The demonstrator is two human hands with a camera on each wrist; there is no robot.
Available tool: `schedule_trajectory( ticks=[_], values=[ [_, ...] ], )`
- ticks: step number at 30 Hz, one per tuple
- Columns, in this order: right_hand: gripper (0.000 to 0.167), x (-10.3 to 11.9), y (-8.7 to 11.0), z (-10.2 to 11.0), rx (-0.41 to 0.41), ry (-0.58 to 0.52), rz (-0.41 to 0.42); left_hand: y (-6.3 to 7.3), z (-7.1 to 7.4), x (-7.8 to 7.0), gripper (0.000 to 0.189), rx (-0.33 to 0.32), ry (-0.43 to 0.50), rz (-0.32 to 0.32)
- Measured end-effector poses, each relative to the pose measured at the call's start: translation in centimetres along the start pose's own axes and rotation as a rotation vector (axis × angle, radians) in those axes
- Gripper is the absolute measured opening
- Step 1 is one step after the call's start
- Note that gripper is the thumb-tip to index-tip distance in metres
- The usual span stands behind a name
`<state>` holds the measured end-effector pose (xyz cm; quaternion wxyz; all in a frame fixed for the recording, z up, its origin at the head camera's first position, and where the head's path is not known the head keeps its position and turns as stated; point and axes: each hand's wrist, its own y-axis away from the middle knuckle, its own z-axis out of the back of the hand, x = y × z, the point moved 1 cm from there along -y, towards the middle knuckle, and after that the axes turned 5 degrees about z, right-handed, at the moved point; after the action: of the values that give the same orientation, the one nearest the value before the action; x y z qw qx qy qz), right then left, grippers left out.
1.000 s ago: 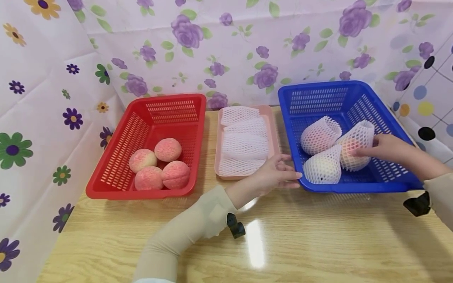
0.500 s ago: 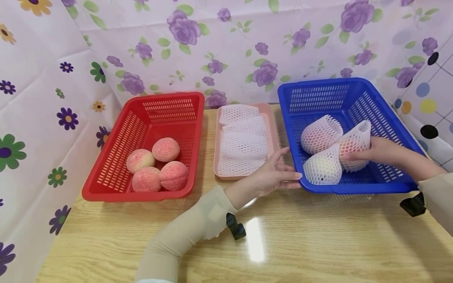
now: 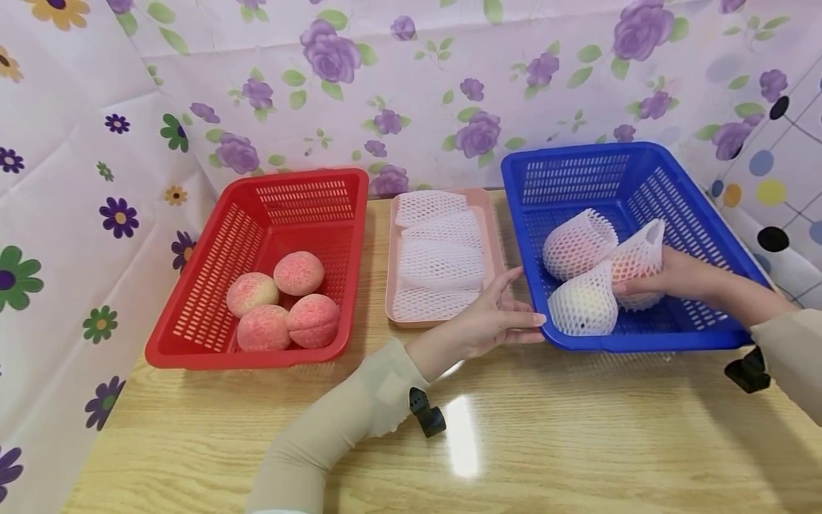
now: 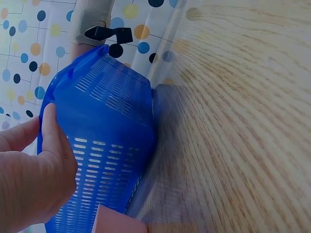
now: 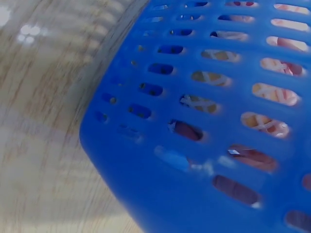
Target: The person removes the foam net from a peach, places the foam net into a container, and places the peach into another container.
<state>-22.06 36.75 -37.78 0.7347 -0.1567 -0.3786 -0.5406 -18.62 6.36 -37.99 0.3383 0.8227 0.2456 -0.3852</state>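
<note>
Netted peach (image 3: 632, 263) + R hand (image 3: 686, 275) shifted slightly twd 9 o'clock since earlier. Bench (image 3: 578, 442): blue bskt (image 3: 642, 341) ~3 o'clock, red bskt (image 3: 250, 357) ~9. L hand (image 3: 491, 321), fingers spread, touches blue bskt rim ~8 o'clock; R hand grips peach, inside blue bskt nr 6.

One basket (image 3: 674, 342) is straight-up blue, other basket (image 3: 250, 359) red, held fruit (image 3: 632, 267) kinda pinkish under white mesh netting (image 3: 652, 239).

You can reach into the blue basket (image 3: 674, 342) from above, behind the wrapped fruits (image 3: 579, 246). Two of these bar the left side of your right hand (image 3: 690, 277); your left hand (image 3: 491, 320) blocks the front of the gap beside the pink tray (image 3: 491, 246).
</note>
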Motion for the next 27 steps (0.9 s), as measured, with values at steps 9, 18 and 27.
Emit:
schedule_trajectory(
  ticks=[9, 18, 27],
  values=[
    [0.055, 0.6, 0.1, 0.2, -0.042, 0.035, 0.009, 0.4, -0.1, -0.5, 0.085, -0.007, -0.012, -0.004],
    [0.062, 0.6, 0.4, 0.5, -0.066, 0.039, -0.059, 0.3, -0.1, -0.2, 0.085, -0.001, -0.010, -0.002],
    [0.062, 0.5, 1.2, 1.2, -0.114, 0.063, -0.120, 0.4, -0.2, -0.1, 0.082, -0.008, -0.031, -0.021]
  ],
)
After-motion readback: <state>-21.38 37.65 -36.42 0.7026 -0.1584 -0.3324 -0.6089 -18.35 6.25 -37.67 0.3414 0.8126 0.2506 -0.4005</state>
